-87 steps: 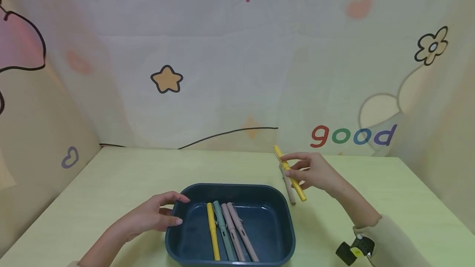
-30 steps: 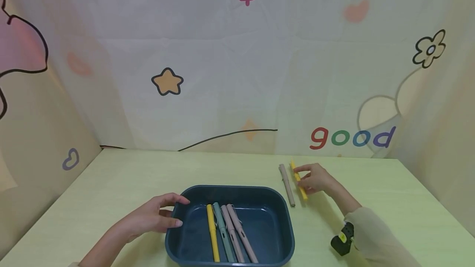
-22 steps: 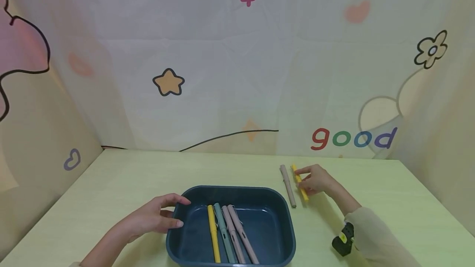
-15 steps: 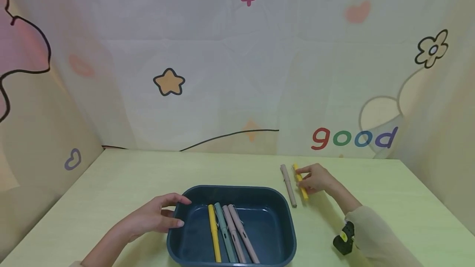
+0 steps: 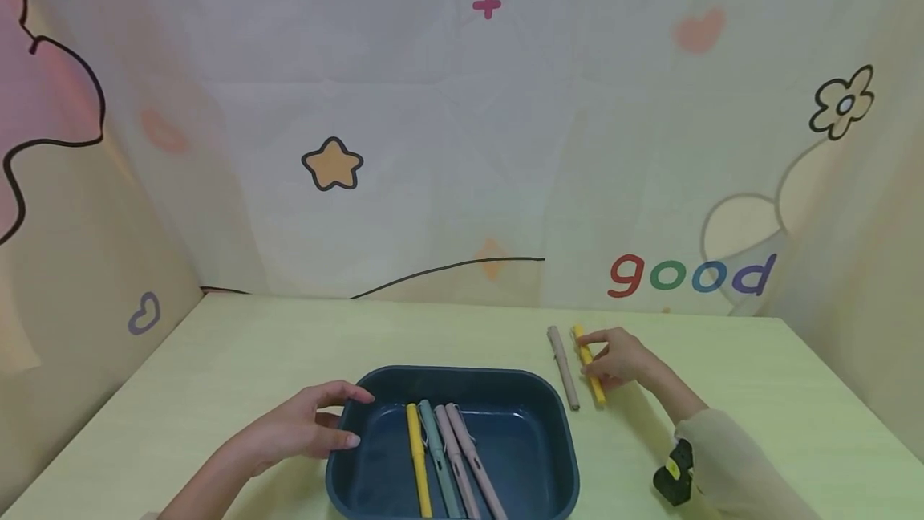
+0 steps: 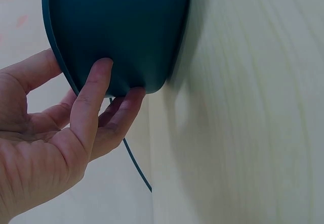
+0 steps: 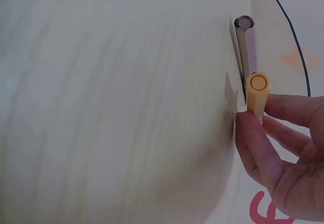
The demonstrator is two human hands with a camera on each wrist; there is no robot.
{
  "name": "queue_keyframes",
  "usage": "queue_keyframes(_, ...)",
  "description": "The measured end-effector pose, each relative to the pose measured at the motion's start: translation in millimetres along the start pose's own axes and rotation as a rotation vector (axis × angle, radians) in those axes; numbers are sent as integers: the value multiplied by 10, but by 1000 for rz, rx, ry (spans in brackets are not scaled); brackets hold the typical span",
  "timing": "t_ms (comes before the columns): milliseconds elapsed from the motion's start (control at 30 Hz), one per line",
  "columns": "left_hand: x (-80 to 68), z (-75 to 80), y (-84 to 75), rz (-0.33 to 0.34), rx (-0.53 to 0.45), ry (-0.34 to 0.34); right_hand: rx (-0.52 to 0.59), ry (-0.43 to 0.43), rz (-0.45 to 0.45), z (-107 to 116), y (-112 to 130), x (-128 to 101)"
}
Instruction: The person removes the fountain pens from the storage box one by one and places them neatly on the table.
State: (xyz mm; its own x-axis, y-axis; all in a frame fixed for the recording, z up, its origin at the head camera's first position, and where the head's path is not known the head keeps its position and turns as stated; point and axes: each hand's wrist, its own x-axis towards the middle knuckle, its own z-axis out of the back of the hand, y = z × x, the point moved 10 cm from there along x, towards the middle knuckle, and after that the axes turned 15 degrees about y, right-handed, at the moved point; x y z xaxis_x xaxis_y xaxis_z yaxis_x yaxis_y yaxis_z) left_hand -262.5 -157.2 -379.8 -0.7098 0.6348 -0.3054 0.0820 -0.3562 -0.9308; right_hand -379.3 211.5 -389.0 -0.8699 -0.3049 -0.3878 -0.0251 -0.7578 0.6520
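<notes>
My right hand [image 5: 619, 358] pinches a yellow pen [image 5: 589, 367] between thumb and fingers, low at the tabletop. Just left of it a grey-beige pen [image 5: 564, 367] lies nearly parallel, with a narrow gap between them. In the right wrist view the round end of the yellow pen [image 7: 258, 92] faces the camera. My left hand [image 5: 299, 424] grips the left rim of a dark blue tray [image 5: 527, 456], fingers spread over its edge and side. Inside the tray lie a yellow pen [image 5: 418, 460], a teal pen [image 5: 440, 460] and two mauve pens [image 5: 476, 464], side by side.
The pale wooden table [image 5: 274, 351] ends at a back wall of printed cloth [image 5: 433, 143]. Cloth walls also rise on the left and right. A black wrist device [image 5: 674, 473] sits at the right sleeve [image 5: 732, 460].
The yellow pen in my right hand has come down from above the grey-beige pen to the tabletop on its right. My left hand keeps its hold on the tray; the head view has shifted slightly.
</notes>
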Motion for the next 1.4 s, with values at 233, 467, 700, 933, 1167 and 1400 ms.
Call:
queue_keyframes(233, -14, -13, -5, -6, -3, 7, 6, 9, -6, -28, 11, -19)
queue_keyframes(467, -2, -7, -10, -7, -6, 7, 3, 4, 0, -13, -6, -17)
queue_keyframes(700, -10, 6, 7, 6, -1, -6, 7, 13, 11, -21, -6, -6)
queue_keyframes(933, 6, 5, 12, 4, -1, -5, 33, 16, 30, -5, -40, -30)
queue_keyframes(1167, 5, 4, 18, 13, -1, -6, 45, 21, 62, 48, -69, -89)
queue_keyframes(1400, -1, 2, -9, 11, 14, -10, 74, -1, 114, 130, -14, -193)
